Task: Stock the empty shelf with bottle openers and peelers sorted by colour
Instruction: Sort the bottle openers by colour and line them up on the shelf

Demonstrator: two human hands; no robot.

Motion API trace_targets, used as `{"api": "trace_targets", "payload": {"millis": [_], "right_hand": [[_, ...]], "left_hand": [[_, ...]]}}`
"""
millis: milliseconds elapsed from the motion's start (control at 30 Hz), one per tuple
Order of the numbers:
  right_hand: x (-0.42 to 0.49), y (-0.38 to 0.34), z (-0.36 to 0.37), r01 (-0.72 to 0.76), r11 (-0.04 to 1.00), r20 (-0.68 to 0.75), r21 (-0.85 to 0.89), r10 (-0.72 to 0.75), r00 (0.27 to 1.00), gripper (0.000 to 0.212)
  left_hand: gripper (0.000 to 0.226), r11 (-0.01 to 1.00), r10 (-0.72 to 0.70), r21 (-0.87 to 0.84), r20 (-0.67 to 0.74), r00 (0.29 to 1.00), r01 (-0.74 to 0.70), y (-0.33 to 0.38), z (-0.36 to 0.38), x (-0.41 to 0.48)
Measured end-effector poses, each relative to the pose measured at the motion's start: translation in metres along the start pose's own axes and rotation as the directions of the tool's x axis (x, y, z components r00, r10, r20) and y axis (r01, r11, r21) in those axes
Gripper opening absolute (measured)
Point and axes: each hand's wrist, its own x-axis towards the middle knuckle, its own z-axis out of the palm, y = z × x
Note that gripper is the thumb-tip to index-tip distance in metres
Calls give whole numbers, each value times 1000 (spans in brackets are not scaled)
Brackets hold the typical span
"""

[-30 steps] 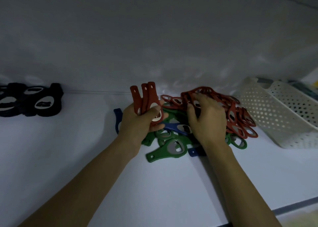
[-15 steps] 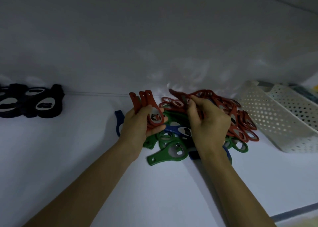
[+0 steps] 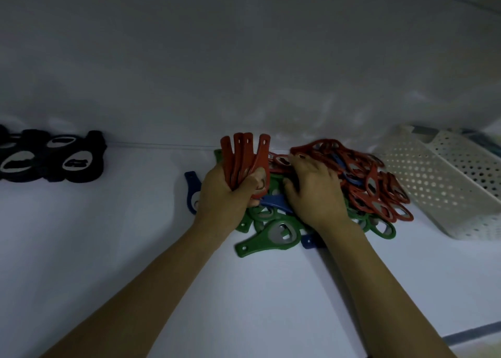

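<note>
A mixed pile of bottle openers lies on the white shelf [image 3: 108,249]: red ones [image 3: 374,184] at the right and back, green ones [image 3: 271,235] in front, some blue among them. My left hand [image 3: 225,197] grips a bunch of several red openers [image 3: 244,154], their handles standing upright. My right hand [image 3: 314,192] rests palm down on the pile, fingers spread over red openers; whether it holds one is hidden. A single blue opener [image 3: 192,192] lies just left of my left hand. Black openers [image 3: 54,157] are lined up at the far left.
A white perforated basket [image 3: 444,184] lies tilted at the right end of the shelf, next to the red openers. The shelf's back wall rises just behind the pile. The front edge of the shelf runs at the lower right.
A fourth red opener has joined the bunch in my left hand. My right hand has let go of it and dropped back onto the pile.
</note>
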Motion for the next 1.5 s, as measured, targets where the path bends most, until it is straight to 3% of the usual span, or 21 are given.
{"api": "trace_targets", "payload": {"millis": [67,167,300,400,533,600,667,700,767,833,900,1000,1100,1167,1233,1333,1433,1500], "right_hand": [[4,-1,3,-6,999,16,-51,6,1000,47],[4,-5,1,37,989,-76,-143,-49,996,29],[-1,-4,-3,22,999,-162,30,-17,987,18],[-6,-1,-5,-4,998,-152,70,15,988,24],[-9,-1,-10,1,995,-325,97,30,945,29],[-12,-4,-17,72,987,-488,145,8,873,25],[-18,-14,-21,233,960,-657,154,-77,750,19],[-20,-22,-21,335,933,-696,136,-150,702,16],[-25,-39,-15,517,847,-662,123,-318,679,14],[-29,-52,-6,610,766,-583,200,-407,703,15],[-28,-54,-4,638,722,-599,268,-394,697,13],[-18,-43,-6,497,834,-651,238,-243,720,24],[-8,-34,-8,191,922,-385,336,-51,921,58],[-8,-35,-9,134,898,-196,419,-54,979,73],[-12,-42,-12,156,797,-105,584,-116,988,76],[-18,-55,-24,25,428,21,904,-102,995,44],[-21,-65,-38,-67,126,68,990,-4,998,21],[-17,-74,-50,-20,9,19,1000,83,996,16]], "left_hand": [[27,1000,3,12,-19,1000,-3,-1,0,0],[26,999,-25,-22,-36,999,24,0,-1,0],[22,993,-81,-90,-31,996,78,4,0,-1],[24,981,-128,-148,-18,992,124,7,-2,0],[26,914,-248,-319,46,968,250,14,-3,2],[31,871,-304,-376,92,948,316,17,-2,1],[43,842,-341,-391,150,928,372,19,-1,-1],[50,829,-354,-395,179,918,396,19,-1,-2],[49,786,-366,-434,248,897,440,19,-3,-3],[38,738,-355,-484,315,880,471,21,-6,-4],[32,745,-335,-486,321,886,457,23,-11,-4],[22,793,-285,-475,267,921,383,25,-14,-2],[18,950,-205,-213,126,971,229,25,-11,-3],[17,991,-111,84,94,989,104,27,-9,-6],[23,902,21,417,204,979,-107,26,-7,-13],[33,796,100,541,325,940,-272,27,-2,-24],[24,845,-15,505,352,936,-176,41,-4,-25],[21,982,-116,180,319,941,60,52,-12,-27]]}}
